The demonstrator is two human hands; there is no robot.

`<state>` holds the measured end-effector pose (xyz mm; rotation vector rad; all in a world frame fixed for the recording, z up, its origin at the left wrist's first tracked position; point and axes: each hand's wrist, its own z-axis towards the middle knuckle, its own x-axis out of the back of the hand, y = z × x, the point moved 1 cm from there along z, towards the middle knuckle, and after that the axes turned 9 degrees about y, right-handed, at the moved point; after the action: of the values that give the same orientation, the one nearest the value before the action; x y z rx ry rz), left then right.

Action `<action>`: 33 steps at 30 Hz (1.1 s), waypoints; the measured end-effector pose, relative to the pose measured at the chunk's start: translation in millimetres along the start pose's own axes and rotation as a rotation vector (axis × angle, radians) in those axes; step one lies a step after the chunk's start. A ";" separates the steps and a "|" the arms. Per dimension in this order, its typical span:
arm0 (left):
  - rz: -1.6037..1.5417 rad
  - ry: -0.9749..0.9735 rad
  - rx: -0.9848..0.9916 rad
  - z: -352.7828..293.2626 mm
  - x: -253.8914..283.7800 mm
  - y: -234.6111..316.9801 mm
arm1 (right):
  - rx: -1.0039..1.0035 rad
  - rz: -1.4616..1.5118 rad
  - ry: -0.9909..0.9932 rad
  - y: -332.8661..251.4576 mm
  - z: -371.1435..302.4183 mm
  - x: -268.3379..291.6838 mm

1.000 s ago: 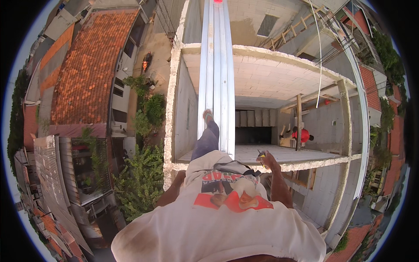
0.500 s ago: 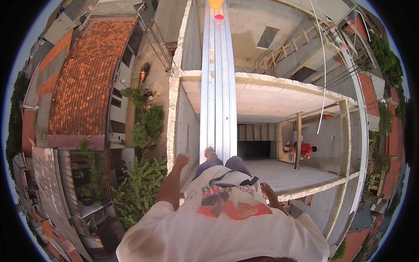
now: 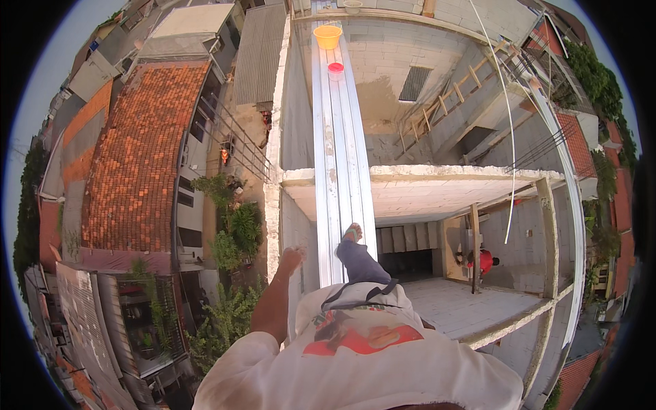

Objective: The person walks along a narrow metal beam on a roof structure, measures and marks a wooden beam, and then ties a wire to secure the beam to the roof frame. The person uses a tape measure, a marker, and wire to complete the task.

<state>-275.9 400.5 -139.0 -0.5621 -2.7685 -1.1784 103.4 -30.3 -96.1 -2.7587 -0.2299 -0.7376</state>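
A: How to read the grip?
B: Note left hand (image 3: 292,258) at 8 o'clock from foot (image 3: 352,234), right hand hidden; cannot tell either grip.
A: And metal beams (image 3: 342,137)?
B: Trace to 12 o'clock, beneath yellow bucket (image 3: 328,37).

Bright daylight, strong fisheye bend
Metal sheets (image 3: 335,157) gleam; the lower opening (image 3: 406,265) lies dark; the tiled roof (image 3: 147,150) bows toward black picture edges.

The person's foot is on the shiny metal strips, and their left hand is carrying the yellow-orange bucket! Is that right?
Not quite: the left hand isn't carrying the yellow-orange bucket. The head view shows that bucket standing farther ahead on the shiny metal strips. The foot is indeed on them.
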 end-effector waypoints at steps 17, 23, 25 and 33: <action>0.913 -0.186 -0.554 157.3 -14.3 78.6 | 0.427 0.031 0.053 -474.4 228.0 267.3; 0.609 -0.096 -0.616 268.9 -38.9 185.8 | 0.428 -0.031 0.096 -585.8 286.7 316.8; 0.558 -0.063 -0.617 312.6 -43.8 217.5 | 0.314 -0.042 0.075 -607.9 298.2 326.1; 0.321 -0.119 0.073 468.0 -70.5 447.6 | 0.084 -0.120 -0.067 -551.5 365.8 335.6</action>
<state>-16.1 996.6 -177.5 -1.0516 -2.6634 -0.9981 438.5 631.6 -107.0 -2.7106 -0.4342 -0.6495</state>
